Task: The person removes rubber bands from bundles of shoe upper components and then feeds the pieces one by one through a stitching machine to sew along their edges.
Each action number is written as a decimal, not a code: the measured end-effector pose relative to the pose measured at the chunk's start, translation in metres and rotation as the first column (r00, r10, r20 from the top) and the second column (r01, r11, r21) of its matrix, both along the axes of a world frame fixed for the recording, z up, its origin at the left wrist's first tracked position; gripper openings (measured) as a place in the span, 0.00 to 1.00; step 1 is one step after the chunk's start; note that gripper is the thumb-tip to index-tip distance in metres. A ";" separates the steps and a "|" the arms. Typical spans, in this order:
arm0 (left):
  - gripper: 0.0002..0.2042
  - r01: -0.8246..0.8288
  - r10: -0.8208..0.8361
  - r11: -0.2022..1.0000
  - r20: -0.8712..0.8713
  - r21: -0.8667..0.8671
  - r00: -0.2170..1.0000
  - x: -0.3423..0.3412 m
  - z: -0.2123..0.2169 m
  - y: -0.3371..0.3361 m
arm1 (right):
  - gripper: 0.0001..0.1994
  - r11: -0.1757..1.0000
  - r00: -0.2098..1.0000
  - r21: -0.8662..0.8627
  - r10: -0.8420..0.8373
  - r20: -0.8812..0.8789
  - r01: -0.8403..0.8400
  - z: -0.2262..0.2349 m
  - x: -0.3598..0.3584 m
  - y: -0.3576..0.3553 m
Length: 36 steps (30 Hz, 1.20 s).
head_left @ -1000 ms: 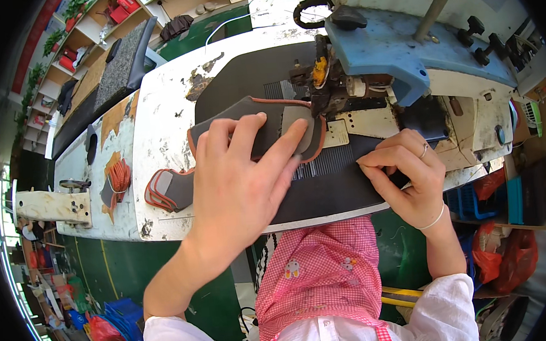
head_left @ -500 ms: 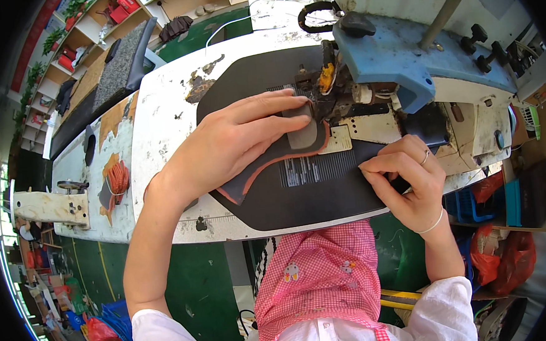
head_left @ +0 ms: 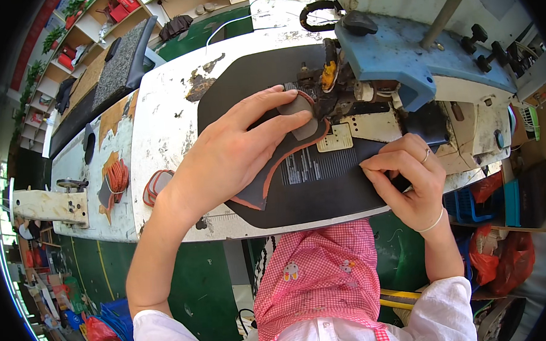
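We press the piece (head_left: 291,143) at the machine (head_left: 385,57).
Left fingers (head_left: 280,126) lie apart on it; right fingers (head_left: 400,160) pinch together, any hold unclear.

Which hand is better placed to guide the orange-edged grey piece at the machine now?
Left, most likely: the left hand has its fingers on the grey piece, close beside the blue machine. The right hand sits apart from it.
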<state>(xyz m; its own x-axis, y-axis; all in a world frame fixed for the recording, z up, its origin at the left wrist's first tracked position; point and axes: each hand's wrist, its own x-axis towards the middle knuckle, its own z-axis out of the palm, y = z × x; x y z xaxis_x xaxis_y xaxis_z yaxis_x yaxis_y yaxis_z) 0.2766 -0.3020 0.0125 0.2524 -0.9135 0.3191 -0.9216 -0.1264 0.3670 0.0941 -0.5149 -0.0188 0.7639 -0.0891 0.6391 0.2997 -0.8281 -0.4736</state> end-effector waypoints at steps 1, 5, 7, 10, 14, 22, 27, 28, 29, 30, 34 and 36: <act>0.23 0.001 -0.001 1.000 0.000 0.000 1.000 -0.002 -0.001 0.000 | 0.10 1.000 1.000 -0.003 0.002 0.003 -0.002 0.000 0.000 0.000; 0.22 -0.105 0.106 0.994 0.069 -0.020 0.992 -0.017 -0.003 0.000 | 0.10 1.000 1.000 0.001 0.005 0.003 -0.005 -0.001 0.000 0.000; 0.22 -0.150 0.152 0.988 0.093 -0.023 0.984 -0.027 -0.004 0.000 | 0.10 1.000 1.000 -0.001 0.008 0.007 -0.008 -0.001 0.001 0.000; 0.23 -0.228 0.233 0.972 0.111 -0.049 0.966 -0.044 -0.004 -0.003 | 0.10 1.000 1.000 0.005 -0.002 -0.003 0.002 -0.001 -0.001 -0.001; 0.26 -0.324 0.322 0.946 0.127 -0.008 0.938 -0.065 -0.004 -0.006 | 0.10 1.000 1.000 0.012 0.001 -0.003 -0.001 -0.001 -0.001 -0.001; 0.28 -0.461 0.450 0.887 0.256 -0.022 0.855 -0.089 -0.004 -0.018 | 0.09 0.999 1.000 0.048 0.013 0.011 -0.014 0.003 -0.001 0.001; 0.29 -0.457 0.456 0.887 0.275 -0.064 0.847 -0.078 -0.006 -0.018 | 0.10 0.997 0.997 0.050 0.049 0.056 -0.052 -0.002 -0.004 0.000; 0.29 -0.434 0.437 0.899 0.218 -0.064 0.873 -0.069 -0.010 -0.015 | 0.11 0.993 0.993 0.084 0.074 0.095 -0.082 -0.007 -0.007 -0.001; 0.30 -0.404 0.411 0.912 0.159 -0.072 0.898 -0.060 -0.009 -0.016 | 0.12 0.985 0.980 0.101 0.121 0.157 -0.138 -0.009 -0.019 0.001; 0.30 -0.413 0.420 0.908 0.159 -0.074 0.894 -0.053 -0.008 -0.015 | 0.12 0.971 0.959 0.119 0.178 0.219 -0.207 -0.015 -0.033 0.006; 0.22 -0.461 0.478 0.877 0.155 -0.132 0.865 -0.024 0.003 -0.017 | 0.10 0.871 0.869 0.012 0.490 -0.075 -0.490 -0.042 -0.045 0.043; 0.18 -0.368 0.370 0.929 -0.112 0.033 0.922 -0.015 0.014 -0.023 | 0.10 0.910 0.888 0.125 0.413 -0.201 -0.395 -0.078 -0.036 0.043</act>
